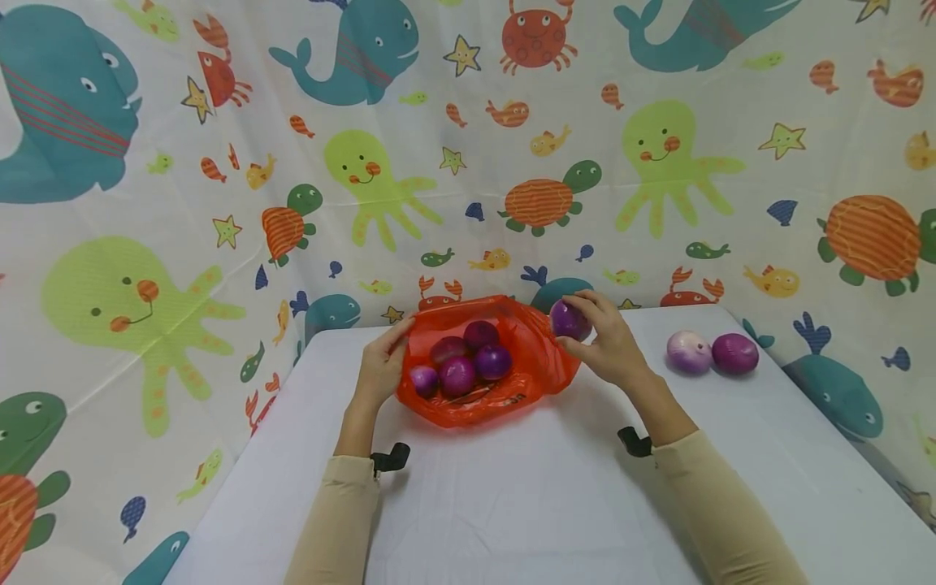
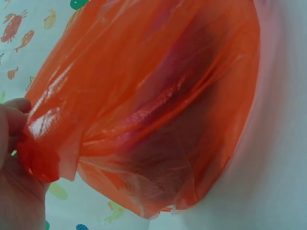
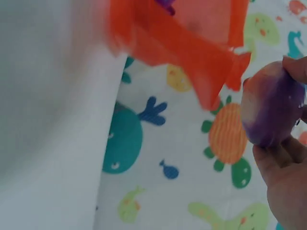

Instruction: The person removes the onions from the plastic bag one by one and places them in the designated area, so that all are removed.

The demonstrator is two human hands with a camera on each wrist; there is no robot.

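Observation:
An orange-red plastic bag [image 1: 457, 414] lies with its mouth spread, and several purple onions [image 1: 457, 376] show inside it. My left hand [image 1: 382, 366] pinches the bag's left edge between thumb and fingers; the left wrist view shows the gathered plastic [image 2: 48, 158] in that grip. Beside the bag's right edge, my right hand [image 1: 605, 341] holds a purple onion [image 1: 569, 320] by its fingertips. Seen from the right wrist, this onion [image 3: 273, 103] has a paler side facing the bag.
Two more onions sit side by side at the right of the white table [image 1: 512, 504]: a pale one [image 1: 688, 353] and a deep purple one [image 1: 734, 354]. A curtain [image 1: 468, 162] printed with sea animals hangs behind the table and along its sides.

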